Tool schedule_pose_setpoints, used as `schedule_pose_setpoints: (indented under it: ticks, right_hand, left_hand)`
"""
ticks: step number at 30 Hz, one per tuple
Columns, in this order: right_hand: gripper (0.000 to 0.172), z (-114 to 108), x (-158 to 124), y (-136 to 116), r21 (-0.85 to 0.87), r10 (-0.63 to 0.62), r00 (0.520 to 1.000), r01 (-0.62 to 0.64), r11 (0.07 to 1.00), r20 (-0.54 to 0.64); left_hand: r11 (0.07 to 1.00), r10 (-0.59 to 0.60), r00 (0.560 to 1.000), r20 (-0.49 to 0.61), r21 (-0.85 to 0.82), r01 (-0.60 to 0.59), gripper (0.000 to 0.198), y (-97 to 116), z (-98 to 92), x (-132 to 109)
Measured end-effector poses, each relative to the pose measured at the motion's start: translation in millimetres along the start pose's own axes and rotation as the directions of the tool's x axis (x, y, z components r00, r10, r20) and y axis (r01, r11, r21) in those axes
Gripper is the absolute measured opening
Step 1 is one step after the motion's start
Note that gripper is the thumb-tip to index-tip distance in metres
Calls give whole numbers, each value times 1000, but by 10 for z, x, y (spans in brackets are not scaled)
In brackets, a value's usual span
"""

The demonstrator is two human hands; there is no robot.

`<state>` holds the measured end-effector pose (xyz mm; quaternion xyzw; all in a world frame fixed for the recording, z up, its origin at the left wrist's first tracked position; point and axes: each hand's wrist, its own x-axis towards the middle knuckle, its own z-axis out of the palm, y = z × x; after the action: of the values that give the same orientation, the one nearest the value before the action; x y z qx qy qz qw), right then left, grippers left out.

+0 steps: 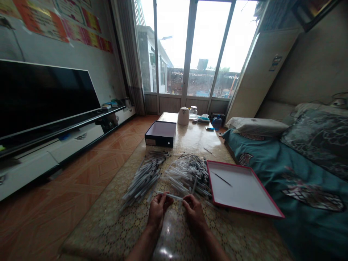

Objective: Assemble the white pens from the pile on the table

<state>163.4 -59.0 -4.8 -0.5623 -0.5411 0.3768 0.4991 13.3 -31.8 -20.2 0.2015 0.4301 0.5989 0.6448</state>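
My left hand (pixel 159 210) and my right hand (pixel 193 209) are both pinched on one thin pale pen tube (pixel 174 197), held level between them just above the table (pixel 114 232). Right beyond my hands lie two heaps of similar tubes: a greyer heap (pixel 145 177) on the left and a whiter heap (pixel 187 172) on the right. A shallow white tray with a red rim (pixel 241 188) sits to the right of the heaps. A single thin dark refill (pixel 222 179) lies in it.
A dark open box (pixel 161 133) stands further up the table, with a white jug (pixel 183 116) and a glass jar (pixel 193 112) behind it. A teal-covered sofa (pixel 293 181) runs along the right, a TV (pixel 40 98) on a low stand along the left.
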Motion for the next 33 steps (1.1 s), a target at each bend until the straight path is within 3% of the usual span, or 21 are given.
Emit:
schedule_pose_setpoints:
  ticks: [4, 8, 12, 15, 18, 23, 26, 28, 30, 33]
  right_hand:
    - [27, 3, -30, 11, 21, 32, 997, -31, 999, -66]
    - [29, 10, 3, 162, 189, 125, 970, -85, 978, -209]
    - [33, -31, 106, 358, 364, 246, 886, -96, 926, -393]
    - [33, -113, 182, 451, 465, 331, 810, -83, 882, -484]
    - [34, -199, 250, 508, 468, 352, 764, -75, 881, -541]
    - [36, -237, 361, 586, 377, 316, 742, -92, 921, -591]
    - [40, -219, 376, 567, 374, 320, 746, -103, 922, -584]
    - [44, -210, 348, 516, 388, 317, 760, -93, 917, -567]
    - [49, -201, 301, 455, 371, 294, 789, -91, 924, -539]
    - [53, -180, 232, 392, 294, 243, 832, -101, 950, -499]
  left_hand:
    - [1000, -5, 1000, -29, -15, 4, 14, 19, 16, -9]
    - [993, -9, 998, -64, -115, 2, 9, 40, 7, 2]
    - [967, -39, 991, -131, -254, 4, 1, 58, -31, 62]
    - [955, -23, 970, -240, -294, -50, 9, 74, 4, 131]
    - [969, 27, 966, -259, -230, -88, 10, 100, 166, 199]
    - [1000, 5, 999, -38, 11, -4, 7, 147, 544, 287]
    - [968, -20, 1000, 2, 249, 18, 15, 172, 562, 315]
    - [904, 47, 999, 13, 426, -49, 21, 200, 436, 316]
    - [765, 217, 974, 67, 608, -212, 16, 252, 238, 305]
    - [375, 485, 851, 200, 832, -409, 9, 385, -67, 277]
